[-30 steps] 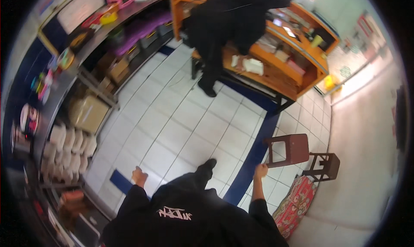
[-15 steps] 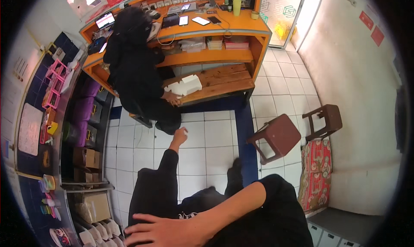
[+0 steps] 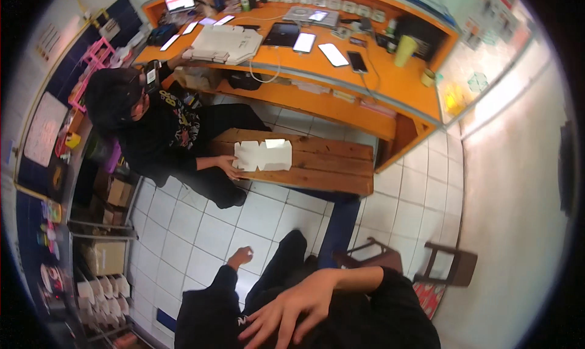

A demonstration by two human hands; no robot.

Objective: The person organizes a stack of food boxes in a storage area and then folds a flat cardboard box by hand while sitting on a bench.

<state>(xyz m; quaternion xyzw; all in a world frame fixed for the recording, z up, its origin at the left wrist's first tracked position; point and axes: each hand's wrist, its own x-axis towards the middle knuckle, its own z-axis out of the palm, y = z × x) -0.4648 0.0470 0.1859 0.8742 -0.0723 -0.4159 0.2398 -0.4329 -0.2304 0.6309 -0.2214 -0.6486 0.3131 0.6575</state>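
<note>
So the room's got a white tiled floor (image 3: 262, 212) with a dark blue strip running through it. Closest up is the wearer's right hand (image 3: 291, 306), fingers fanned wide, nothing in it, in front of the black shirt (image 3: 396, 324); can't tell if it's actually touching the fabric. The left hand (image 3: 242, 256) is loosely curled over the tiles, and a pale spot at the fingers makes it hard to say if it's got something small.

The shirt's plain dark cloth with a bit of white print peeking out by the fingers. Right forearm cuts across the body, palm down; left arm points forward.

Just past the right forearm there's a brown stool (image 3: 387, 257), partly hidden. Farther off, a co-worker's hand (image 3: 228, 166) touches flat white cardboard (image 3: 277, 157) on a wooden bench (image 3: 335, 166), with an orange counter (image 3: 414, 90) behind.
</note>
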